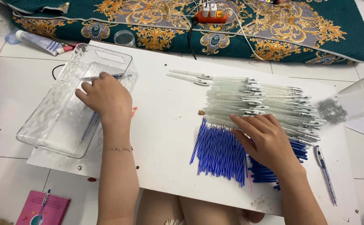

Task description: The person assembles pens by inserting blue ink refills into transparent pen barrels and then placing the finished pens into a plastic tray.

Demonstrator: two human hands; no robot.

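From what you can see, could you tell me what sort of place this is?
Probably a home floor used for piecework: a white board on floor tiles, rows of clear pen barrels and blue refills, and a patterned mattress.

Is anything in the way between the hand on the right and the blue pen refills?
No. The right hand already rests on the pile, fingertips touching the blue refills beside the clear pen barrels. Nothing visible lies between them.

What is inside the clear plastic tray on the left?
The clear tray holds a few blue-refilled pens; the left hand sets one in. The hand and forearm hide anything beneath them.
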